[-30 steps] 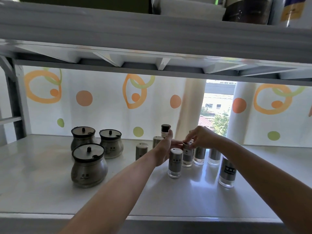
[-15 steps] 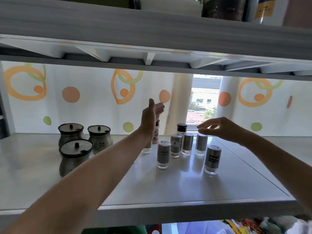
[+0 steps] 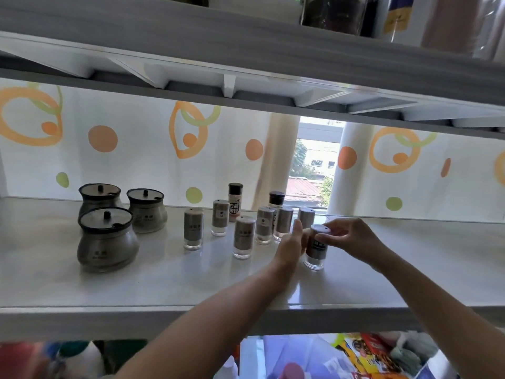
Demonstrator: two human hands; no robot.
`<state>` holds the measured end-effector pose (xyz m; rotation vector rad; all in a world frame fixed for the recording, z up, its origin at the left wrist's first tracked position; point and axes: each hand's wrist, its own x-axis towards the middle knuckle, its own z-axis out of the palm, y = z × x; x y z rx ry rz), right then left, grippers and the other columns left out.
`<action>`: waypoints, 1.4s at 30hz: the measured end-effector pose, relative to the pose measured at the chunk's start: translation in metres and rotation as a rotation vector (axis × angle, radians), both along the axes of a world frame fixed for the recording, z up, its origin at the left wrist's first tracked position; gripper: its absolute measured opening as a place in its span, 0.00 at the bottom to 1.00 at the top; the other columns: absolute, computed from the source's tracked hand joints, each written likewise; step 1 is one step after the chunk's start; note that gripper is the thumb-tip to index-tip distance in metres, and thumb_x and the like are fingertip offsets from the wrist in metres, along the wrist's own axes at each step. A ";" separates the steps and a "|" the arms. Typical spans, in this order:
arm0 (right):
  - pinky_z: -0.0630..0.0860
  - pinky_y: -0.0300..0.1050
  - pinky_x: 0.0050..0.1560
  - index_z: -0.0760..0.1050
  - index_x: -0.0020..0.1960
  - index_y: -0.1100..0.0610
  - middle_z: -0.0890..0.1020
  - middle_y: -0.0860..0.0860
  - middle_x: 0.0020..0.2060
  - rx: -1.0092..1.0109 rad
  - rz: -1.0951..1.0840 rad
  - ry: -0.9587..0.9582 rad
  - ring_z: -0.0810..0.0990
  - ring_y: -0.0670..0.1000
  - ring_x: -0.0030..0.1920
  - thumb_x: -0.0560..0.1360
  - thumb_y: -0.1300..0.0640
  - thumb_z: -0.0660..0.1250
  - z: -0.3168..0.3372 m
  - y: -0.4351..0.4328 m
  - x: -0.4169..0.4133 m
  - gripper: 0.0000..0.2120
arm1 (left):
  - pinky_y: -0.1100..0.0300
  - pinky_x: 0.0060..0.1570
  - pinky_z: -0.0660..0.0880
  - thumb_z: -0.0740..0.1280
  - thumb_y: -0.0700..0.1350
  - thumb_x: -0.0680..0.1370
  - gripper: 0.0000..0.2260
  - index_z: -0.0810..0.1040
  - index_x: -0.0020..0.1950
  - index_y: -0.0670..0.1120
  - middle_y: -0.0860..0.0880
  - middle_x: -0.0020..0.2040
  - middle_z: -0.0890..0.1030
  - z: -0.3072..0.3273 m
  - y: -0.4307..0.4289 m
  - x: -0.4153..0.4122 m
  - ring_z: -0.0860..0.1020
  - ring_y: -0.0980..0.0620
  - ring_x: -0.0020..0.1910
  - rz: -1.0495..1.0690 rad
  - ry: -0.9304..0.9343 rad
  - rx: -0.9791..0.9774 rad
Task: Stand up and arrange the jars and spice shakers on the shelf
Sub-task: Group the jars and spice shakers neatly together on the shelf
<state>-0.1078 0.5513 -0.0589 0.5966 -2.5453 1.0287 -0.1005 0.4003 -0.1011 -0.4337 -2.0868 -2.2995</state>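
Note:
Three squat metal jars with dark lids stand upright at the left of the white shelf (image 3: 82, 285): one in front (image 3: 106, 240), two behind (image 3: 99, 196) (image 3: 147, 210). Several steel spice shakers stand in the middle, among them one at the left (image 3: 193, 229) and one in front (image 3: 243, 237). Two black-capped bottles (image 3: 235, 201) (image 3: 276, 199) stand behind them. My right hand (image 3: 348, 237) grips the top of the nearest shaker (image 3: 315, 248), which stands on the shelf. My left hand (image 3: 291, 243) is flat against that shaker's left side, fingers up.
The shelf above (image 3: 246, 50) hangs low over the work area and carries dark jars (image 3: 336, 12) at its right. A patterned curtain (image 3: 123, 149) backs the shelf. Below the front edge lie coloured packets (image 3: 379, 356) and bottles.
My left hand came down from mid-air to the shaker's side. My right hand dropped onto the top of the nearest shaker. The camera shifted, showing more of what is below the shelf.

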 end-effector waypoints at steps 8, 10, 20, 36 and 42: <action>0.74 0.28 0.38 0.79 0.54 0.58 0.82 0.50 0.47 -0.138 -0.021 0.023 0.79 0.42 0.43 0.74 0.52 0.66 -0.015 0.004 0.000 0.13 | 0.60 0.66 0.64 0.42 0.56 0.82 0.30 0.71 0.68 0.38 0.42 0.68 0.73 -0.003 -0.001 -0.005 0.71 0.49 0.67 0.000 -0.024 0.042; 0.73 0.34 0.36 0.78 0.56 0.58 0.81 0.52 0.49 -0.337 -0.087 -0.061 0.79 0.47 0.43 0.78 0.47 0.57 -0.025 0.008 -0.005 0.18 | 0.58 0.70 0.60 0.44 0.56 0.82 0.28 0.68 0.70 0.38 0.43 0.71 0.71 -0.005 0.000 -0.014 0.68 0.48 0.71 0.052 -0.046 0.067; 0.72 0.40 0.43 0.74 0.62 0.61 0.79 0.57 0.59 -0.571 -0.231 -0.219 0.76 0.52 0.49 0.79 0.57 0.60 -0.041 -0.003 -0.056 0.15 | 0.53 0.73 0.58 0.48 0.82 0.56 0.55 0.71 0.69 0.45 0.49 0.69 0.72 -0.015 0.008 -0.046 0.67 0.53 0.70 0.151 -0.065 0.066; 0.72 0.39 0.39 0.79 0.52 0.60 0.82 0.54 0.44 -0.374 -0.120 -0.245 0.78 0.52 0.45 0.71 0.65 0.69 -0.040 -0.013 -0.059 0.09 | 0.51 0.74 0.58 0.46 0.66 0.76 0.35 0.70 0.71 0.44 0.46 0.71 0.71 -0.015 0.008 -0.052 0.66 0.51 0.72 0.131 -0.092 0.032; 0.71 0.37 0.38 0.74 0.53 0.60 0.80 0.52 0.43 -0.343 -0.138 -0.241 0.77 0.46 0.42 0.72 0.60 0.69 -0.043 -0.013 -0.062 0.10 | 0.52 0.74 0.57 0.46 0.61 0.80 0.29 0.72 0.69 0.44 0.48 0.70 0.72 -0.023 0.007 -0.060 0.66 0.52 0.72 0.108 -0.066 0.074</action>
